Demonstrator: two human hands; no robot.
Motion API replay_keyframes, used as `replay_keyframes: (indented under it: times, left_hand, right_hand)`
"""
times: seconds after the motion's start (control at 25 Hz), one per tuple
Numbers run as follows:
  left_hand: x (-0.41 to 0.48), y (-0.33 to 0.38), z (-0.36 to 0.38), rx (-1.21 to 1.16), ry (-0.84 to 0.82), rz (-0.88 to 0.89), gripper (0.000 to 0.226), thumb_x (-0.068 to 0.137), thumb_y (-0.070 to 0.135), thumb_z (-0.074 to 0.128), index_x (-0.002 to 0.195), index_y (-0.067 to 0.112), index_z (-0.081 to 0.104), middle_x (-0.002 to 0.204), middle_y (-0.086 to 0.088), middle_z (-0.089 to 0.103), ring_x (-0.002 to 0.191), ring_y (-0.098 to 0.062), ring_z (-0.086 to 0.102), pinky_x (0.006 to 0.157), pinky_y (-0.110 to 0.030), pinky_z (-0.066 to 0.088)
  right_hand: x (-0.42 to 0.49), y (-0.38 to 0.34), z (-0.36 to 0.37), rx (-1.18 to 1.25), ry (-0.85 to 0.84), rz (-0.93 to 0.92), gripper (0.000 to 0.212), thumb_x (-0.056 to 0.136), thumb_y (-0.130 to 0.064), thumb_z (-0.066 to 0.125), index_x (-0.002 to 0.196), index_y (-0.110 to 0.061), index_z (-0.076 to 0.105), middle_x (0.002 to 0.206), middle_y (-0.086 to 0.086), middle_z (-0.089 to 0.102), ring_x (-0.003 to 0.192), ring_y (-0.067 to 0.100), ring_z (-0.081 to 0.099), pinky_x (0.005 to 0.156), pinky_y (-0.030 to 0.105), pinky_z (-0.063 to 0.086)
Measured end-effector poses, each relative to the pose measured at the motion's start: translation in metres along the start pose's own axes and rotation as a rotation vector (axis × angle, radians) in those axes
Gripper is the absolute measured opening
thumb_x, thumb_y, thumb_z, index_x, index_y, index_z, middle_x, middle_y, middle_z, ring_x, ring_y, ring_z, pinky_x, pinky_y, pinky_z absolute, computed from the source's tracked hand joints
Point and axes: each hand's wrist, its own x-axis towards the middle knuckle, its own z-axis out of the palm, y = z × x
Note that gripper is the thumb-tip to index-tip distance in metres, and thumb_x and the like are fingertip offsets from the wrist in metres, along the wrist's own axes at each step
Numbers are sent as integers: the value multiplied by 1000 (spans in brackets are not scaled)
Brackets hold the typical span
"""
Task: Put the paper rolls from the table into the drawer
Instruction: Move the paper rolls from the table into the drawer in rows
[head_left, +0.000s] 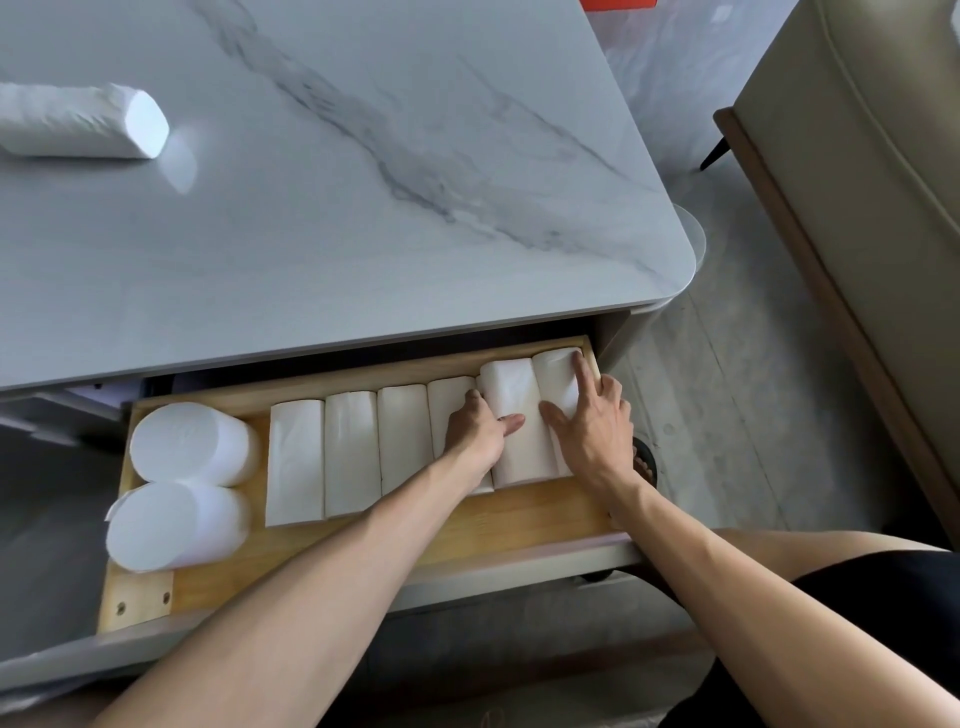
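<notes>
The wooden drawer (519, 525) stands pulled out under the marble table (363, 208). Several white paper rolls lie side by side in it, and two more (192, 441) (176, 525) lie at its left end. My left hand (475, 428) rests on one roll with its thumb against the neighbouring roll (514, 415). My right hand (592, 421) presses flat on the rightmost roll (556, 376) by the drawer's right wall. One paper roll (78, 122) lies on the table at the far left.
A beige sofa (857, 208) with a wooden base stands to the right across a strip of grey floor. My leg in black shorts (857, 597) is at the lower right. Something orange (618, 4) shows at the top edge.
</notes>
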Motion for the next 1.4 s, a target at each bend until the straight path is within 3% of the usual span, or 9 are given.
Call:
replay_keyframes:
  times: [0.2, 0.4, 0.52, 0.64, 0.84, 0.96, 1.12, 1.24, 1.4]
  left_hand:
    - [2, 8, -17, 213, -29, 43, 66, 79, 46, 76, 123, 5, 50, 111, -11, 66, 87, -26, 68, 80, -35, 56]
    - [-16, 4, -39, 121, -91, 60, 59, 82, 37, 77, 127, 8, 53, 113, -12, 68, 92, -26, 71, 89, -39, 57]
    - [-42, 1, -85, 26, -175, 150, 49, 86, 24, 73, 129, 7, 54, 108, -14, 69, 88, -25, 71, 88, -38, 58]
    - [-71, 1, -159, -102, -230, 299, 21, 91, 14, 66, 110, 8, 62, 96, -14, 70, 73, -23, 72, 67, -27, 60]
    - [-67, -3, -303, -254, 195, 403, 9, 93, 10, 62, 102, 9, 62, 95, -15, 70, 73, -22, 68, 64, -28, 57]
    - [-22, -16, -369, 26, 519, 315, 38, 84, 13, 70, 120, 10, 58, 119, -14, 64, 96, -25, 62, 77, -29, 48]
    - [56, -27, -449, 636, 709, 362, 80, 73, 12, 76, 143, 9, 39, 144, -14, 46, 128, -34, 44, 101, -38, 40]
    - [104, -8, -492, 940, 671, 487, 88, 61, 11, 80, 139, 9, 39, 138, -12, 48, 127, -31, 42, 101, -40, 41]
    - [148, 10, -510, 975, 545, 474, 77, 60, 18, 79, 131, 16, 48, 134, -4, 57, 123, -25, 52, 98, -34, 43]
  right_hand:
    - [-3, -6, -3, 28, -14, 11, 80, 87, -44, 62, 152, -25, 21, 138, 20, 39, 114, 46, 46, 94, 50, 40]
    - [-19, -27, -23, -131, 88, -145, 54, 85, -29, 62, 134, -13, 46, 139, 20, 41, 127, 39, 39, 105, 45, 33]
    - [-33, -54, -43, -83, 92, -289, 32, 86, -19, 56, 118, -17, 62, 120, 9, 59, 113, 29, 51, 93, 36, 42]
    - [-39, -101, -65, 64, 44, -446, 23, 86, -13, 55, 102, -17, 71, 104, 3, 69, 99, 25, 60, 79, 35, 48]
    - [-1, -232, -72, 80, -129, -663, 25, 85, -12, 55, 104, -18, 70, 101, 2, 69, 91, 23, 63, 74, 32, 49]
    - [41, -302, -61, -4, -248, -681, 31, 86, -19, 57, 117, -19, 63, 114, 2, 67, 103, 22, 62, 81, 30, 48]
    - [101, -389, -32, -9, -300, -621, 47, 87, -27, 64, 131, -19, 52, 127, 7, 60, 112, 25, 57, 86, 32, 47]
    - [127, -428, -4, 32, -328, -580, 56, 85, -29, 67, 136, -16, 47, 134, 11, 54, 117, 28, 53, 86, 30, 43]
    - [143, -441, 25, 90, -361, -534, 63, 84, -29, 68, 140, -16, 43, 138, 10, 50, 122, 26, 49, 92, 32, 44]
